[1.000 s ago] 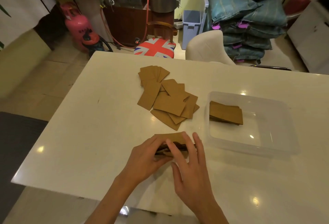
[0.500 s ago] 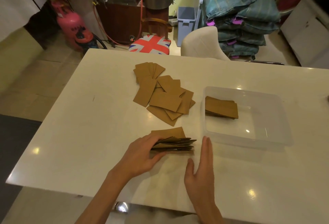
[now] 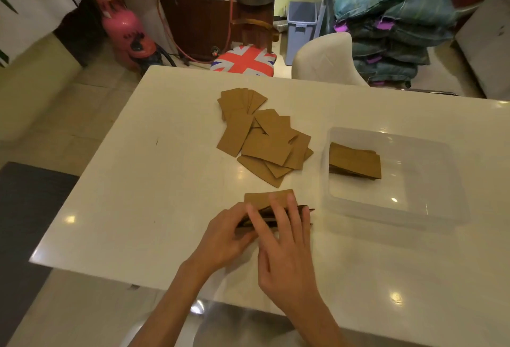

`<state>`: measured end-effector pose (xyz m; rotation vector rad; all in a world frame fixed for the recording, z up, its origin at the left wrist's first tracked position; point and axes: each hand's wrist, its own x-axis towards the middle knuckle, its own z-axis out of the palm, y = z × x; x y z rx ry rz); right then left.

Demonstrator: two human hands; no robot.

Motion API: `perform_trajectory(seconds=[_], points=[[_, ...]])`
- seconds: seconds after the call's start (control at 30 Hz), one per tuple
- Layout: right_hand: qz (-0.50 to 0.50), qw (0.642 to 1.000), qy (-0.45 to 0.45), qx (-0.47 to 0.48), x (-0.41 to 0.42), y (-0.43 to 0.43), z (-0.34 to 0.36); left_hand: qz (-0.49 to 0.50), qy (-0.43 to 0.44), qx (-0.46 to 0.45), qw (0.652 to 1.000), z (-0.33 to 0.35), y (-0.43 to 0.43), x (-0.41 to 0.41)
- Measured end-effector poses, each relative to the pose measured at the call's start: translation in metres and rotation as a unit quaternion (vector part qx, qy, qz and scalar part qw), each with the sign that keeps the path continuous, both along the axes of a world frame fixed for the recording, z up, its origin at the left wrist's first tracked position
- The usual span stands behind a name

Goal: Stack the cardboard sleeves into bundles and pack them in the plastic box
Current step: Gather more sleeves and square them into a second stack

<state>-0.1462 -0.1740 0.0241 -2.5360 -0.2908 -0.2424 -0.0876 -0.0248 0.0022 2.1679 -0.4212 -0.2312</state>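
Note:
A bundle of brown cardboard sleeves [image 3: 262, 198] lies on the white table [image 3: 138, 194] near its front edge. My left hand [image 3: 223, 239] grips the bundle's left end. My right hand [image 3: 284, 244] lies over the top of it, fingers spread and pressing down. Loose sleeves [image 3: 262, 137] are scattered in a heap at mid-table. A clear plastic box [image 3: 394, 211] stands to the right, holding one stacked bundle [image 3: 356, 161] against its left wall.
A white chair [image 3: 325, 62] and a stool with a Union Jack cushion [image 3: 242, 59] stand at the table's far edge. Behind them are a pink gas cylinder [image 3: 124, 29], a blue bin [image 3: 300, 23] and stacked sacks [image 3: 392, 29].
My right hand, which had drawn back to the right of the bundle half a second ago, has come down onto its top. The left hand has kept its hold.

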Motion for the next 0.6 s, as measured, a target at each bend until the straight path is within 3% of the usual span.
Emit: perform_trajectory(seconds=[0.2,0.37,0.5,0.6], points=[[-0.197,0.977,0.075,0.018,-0.01,-0.04,-0.031,-0.002,-0.024,0.034,0.999,-0.002,-0.002,0.003],[-0.142,0.987,0.069,-0.024,-0.009,-0.018,-0.015,0.002,-0.017,0.004,1.0,-0.008,-0.005,0.004],[-0.002,0.988,0.077,-0.134,0.001,0.001,-0.01,0.041,0.042,-0.122,0.991,-0.011,-0.001,0.003],[0.026,0.99,0.075,-0.12,0.013,-0.008,-0.011,0.076,0.052,-0.158,0.983,-0.017,0.006,-0.001]])
